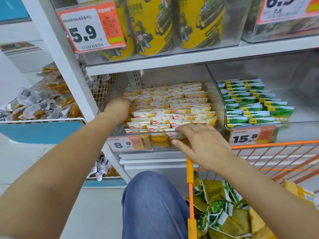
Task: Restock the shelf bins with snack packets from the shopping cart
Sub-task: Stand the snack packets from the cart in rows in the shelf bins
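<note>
Right hand (200,144): fingers fairly straight, resting on the front row of yellow snack packets (170,107), thumb on the clear bin (213,104) front; no clear grip. Left hand (119,109): curled into the packets at the bin's left edge; can't tell what it holds. Packets stand in tight rows, bin nearly full. Price tag (126,144) 8.8 on front. Green packets (248,102) fill the next bin right. Yellow cans (150,25) on the shelf above. Orange shopping cart (276,163) lower right holds loose green and yellow packets. Denim knee (151,204) beside it. Wrapped snacks (39,102) in a blue-fronted bin left.
</note>
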The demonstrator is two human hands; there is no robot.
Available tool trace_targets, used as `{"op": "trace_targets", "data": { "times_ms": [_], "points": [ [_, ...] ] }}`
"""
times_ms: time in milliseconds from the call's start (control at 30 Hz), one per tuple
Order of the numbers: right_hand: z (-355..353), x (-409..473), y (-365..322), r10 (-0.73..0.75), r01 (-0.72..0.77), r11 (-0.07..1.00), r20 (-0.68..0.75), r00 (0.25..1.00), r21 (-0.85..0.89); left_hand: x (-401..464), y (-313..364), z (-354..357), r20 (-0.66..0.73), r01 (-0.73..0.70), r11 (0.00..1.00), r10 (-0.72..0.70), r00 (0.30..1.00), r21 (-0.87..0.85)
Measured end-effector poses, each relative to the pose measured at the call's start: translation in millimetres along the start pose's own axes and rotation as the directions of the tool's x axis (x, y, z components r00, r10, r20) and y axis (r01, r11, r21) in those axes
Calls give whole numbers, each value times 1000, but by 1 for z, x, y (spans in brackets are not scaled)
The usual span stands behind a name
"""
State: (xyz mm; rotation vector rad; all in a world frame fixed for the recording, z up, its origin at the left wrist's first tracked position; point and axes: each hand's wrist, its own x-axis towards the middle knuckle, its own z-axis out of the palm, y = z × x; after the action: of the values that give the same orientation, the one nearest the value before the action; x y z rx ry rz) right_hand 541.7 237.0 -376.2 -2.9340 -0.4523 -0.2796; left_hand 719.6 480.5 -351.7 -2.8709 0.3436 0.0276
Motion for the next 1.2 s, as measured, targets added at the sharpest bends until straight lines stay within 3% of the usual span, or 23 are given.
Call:
{"op": "trace_targets", "data": {
  "times_ms": [100,200,267,333,433,533,567,633,700,800,900,1000,1100,1200],
  "points": [
    [-1,0,3,-47,50,993,-30,998,108,-4,-3,-9,-13,12,998,-13,1000,-67],
    [-6,-13,14,-122,181,955,-247,961,235,-20,5,-38,-199,8,992,-32,980,-123],
    [-11,-34,28,-143,242,939,-366,920,242,-42,31,-57,-327,-101,982,43,944,-161],
    [-14,-60,44,-188,286,934,-385,903,214,-74,71,-69,-341,-291,938,215,915,-187],
    [-14,-96,68,-278,306,946,-218,935,106,-125,139,-66,-303,-600,770,532,791,-217],
    [-8,-121,82,-249,270,961,228,941,-65,-158,194,-50,-324,-769,605,700,637,-206],
    [-6,-127,85,-173,233,967,414,894,-100,-164,209,-44,-314,-793,578,729,608,-193],
    [-4,-138,88,-11,111,989,713,701,-94,-172,233,-32,-262,-823,540,780,568,-174],
    [-4,-147,90,68,-42,998,850,522,-54,-176,250,-21,-94,-800,546,808,581,-249],
    [-1,-155,94,98,-180,984,896,433,-21,-174,263,-11,158,-707,581,805,572,-402],
    [4,-157,93,90,-311,949,905,415,48,-170,261,-10,197,-667,626,772,605,-405],
    [4,-155,90,49,-420,890,877,477,178,-171,256,-10,201,-633,638,756,623,-438],
    [-13,-147,94,23,-534,786,847,530,313,-169,253,-8,138,-602,618,747,650,-506],
    [-40,-141,107,14,-689,492,786,617,533,-170,253,-13,-132,-588,461,703,699,-664]
  ]
}}
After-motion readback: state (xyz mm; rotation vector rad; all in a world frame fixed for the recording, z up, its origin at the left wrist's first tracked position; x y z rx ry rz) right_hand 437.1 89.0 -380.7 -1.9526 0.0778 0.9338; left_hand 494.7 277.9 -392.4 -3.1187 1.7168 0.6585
